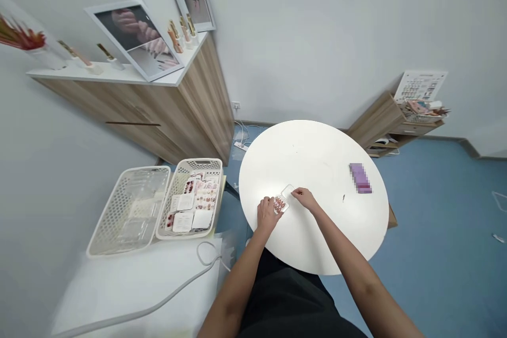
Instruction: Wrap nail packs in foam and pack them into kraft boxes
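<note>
Head view: fingers of left hand and right hand grip a small clear plastic nail-tip case between them.

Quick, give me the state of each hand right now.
Left hand: closed on the near end of the clear nail case.
Right hand: fingertips pinching the same case's right edge.

Bright, even indoor light, glare on the white table, edges warped by the wide lens
</note>
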`<move>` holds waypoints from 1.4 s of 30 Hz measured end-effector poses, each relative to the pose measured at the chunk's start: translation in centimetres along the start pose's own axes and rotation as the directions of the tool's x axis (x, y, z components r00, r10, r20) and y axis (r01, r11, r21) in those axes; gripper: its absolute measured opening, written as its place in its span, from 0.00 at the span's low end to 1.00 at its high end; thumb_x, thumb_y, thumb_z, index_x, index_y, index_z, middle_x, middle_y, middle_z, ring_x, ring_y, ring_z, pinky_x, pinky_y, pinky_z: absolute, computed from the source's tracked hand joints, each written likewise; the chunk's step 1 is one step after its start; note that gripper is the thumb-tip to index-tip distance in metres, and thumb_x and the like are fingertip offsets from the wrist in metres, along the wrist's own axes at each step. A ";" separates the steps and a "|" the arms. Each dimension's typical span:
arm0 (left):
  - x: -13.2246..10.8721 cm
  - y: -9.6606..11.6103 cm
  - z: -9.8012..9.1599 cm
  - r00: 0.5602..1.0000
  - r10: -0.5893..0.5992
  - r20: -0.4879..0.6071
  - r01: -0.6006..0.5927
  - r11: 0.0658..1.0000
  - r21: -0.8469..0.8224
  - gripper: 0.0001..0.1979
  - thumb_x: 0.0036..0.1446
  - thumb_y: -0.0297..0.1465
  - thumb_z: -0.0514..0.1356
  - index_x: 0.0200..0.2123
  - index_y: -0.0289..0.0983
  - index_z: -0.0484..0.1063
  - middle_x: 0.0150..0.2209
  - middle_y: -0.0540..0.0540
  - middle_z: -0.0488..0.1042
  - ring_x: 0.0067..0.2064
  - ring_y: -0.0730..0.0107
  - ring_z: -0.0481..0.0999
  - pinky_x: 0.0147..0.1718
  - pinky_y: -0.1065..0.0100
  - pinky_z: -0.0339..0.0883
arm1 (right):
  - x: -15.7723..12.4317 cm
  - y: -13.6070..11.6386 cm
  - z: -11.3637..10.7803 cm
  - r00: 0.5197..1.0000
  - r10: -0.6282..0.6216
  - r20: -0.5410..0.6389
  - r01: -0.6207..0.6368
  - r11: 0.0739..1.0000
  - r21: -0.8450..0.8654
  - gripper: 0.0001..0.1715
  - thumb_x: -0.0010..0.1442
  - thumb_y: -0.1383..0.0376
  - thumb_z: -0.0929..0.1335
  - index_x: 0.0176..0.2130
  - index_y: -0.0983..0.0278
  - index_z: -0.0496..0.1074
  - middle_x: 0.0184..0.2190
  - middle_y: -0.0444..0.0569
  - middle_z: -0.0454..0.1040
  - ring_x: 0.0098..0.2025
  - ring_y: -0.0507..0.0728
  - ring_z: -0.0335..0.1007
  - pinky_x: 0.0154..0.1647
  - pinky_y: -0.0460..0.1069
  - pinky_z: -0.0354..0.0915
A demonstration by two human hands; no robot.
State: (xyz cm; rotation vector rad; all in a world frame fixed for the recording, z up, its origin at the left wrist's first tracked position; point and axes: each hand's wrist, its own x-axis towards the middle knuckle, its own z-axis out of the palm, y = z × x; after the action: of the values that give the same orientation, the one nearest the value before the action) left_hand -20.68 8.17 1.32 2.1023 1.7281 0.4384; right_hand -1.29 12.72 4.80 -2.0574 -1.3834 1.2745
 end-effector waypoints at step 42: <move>-4.7 1.3 4.9 0.929 0.350 0.125 -0.361 0.928 0.089 0.34 0.59 0.25 0.48 0.69 0.34 0.46 0.69 0.37 0.52 0.70 0.55 0.49 0.65 0.45 0.47 | -5.8 8.9 4.6 0.797 -0.595 0.104 0.529 0.603 -0.597 0.30 0.62 0.74 0.60 0.62 0.67 0.63 0.65 0.57 0.61 0.66 0.62 0.56 0.64 0.59 0.58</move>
State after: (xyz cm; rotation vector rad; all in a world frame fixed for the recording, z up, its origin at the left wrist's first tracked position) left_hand -18.19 2.84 -2.40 2.4819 1.3379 0.3270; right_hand -0.89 2.71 -1.05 -1.7045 -2.3640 0.4576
